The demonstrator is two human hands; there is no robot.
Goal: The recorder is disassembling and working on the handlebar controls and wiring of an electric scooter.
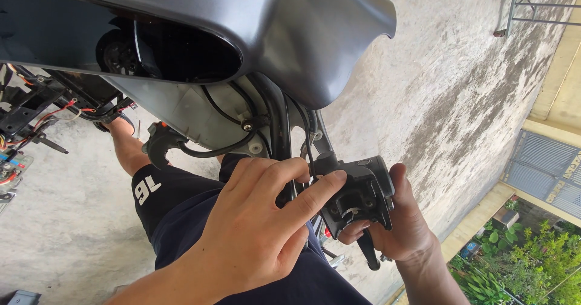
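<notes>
The left hand is held palm-down over the lap, its fingers extended and pressed on the side of a black switch housing, thumb tucked below, nothing gripped. The right hand is cupped behind the housing, fingers curled closed around it, a black lever hanging below. The housing, matte black plastic with a round opening on its face, is seen just under the grey fairing, cables running up from it.
</notes>
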